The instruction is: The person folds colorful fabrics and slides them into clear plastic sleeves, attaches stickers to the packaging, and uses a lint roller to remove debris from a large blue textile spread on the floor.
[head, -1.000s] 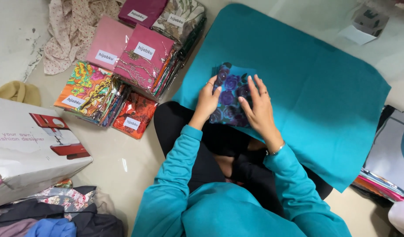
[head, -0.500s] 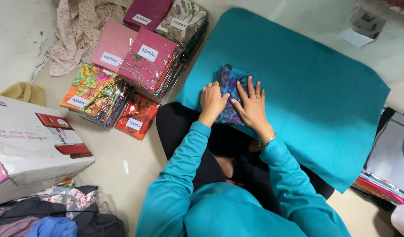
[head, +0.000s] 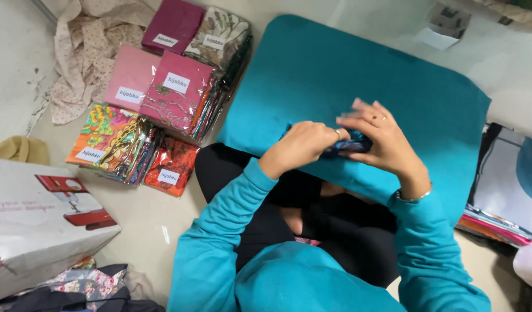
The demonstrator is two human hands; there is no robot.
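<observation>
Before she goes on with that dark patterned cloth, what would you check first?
1. Both hands on the cloth: left hand and right hand grip the folded patterned cloth. Ok.
2. Cloth lies over the teal pad: ok.
3. Folds neat: cannot tell, the hands cover them.
4. Bare pad around the hands: ok.
5. Wrapped fabric packs lie apart on the floor to her left: ok.

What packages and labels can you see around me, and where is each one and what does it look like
Wrapped fabric packs: stacked on the floor to the left; flat squares in pink, maroon, floral and orange, each with a small white label.
Cardboard box: lower left; white with a red machine picture.
Small box: top right; grey and white.
</observation>
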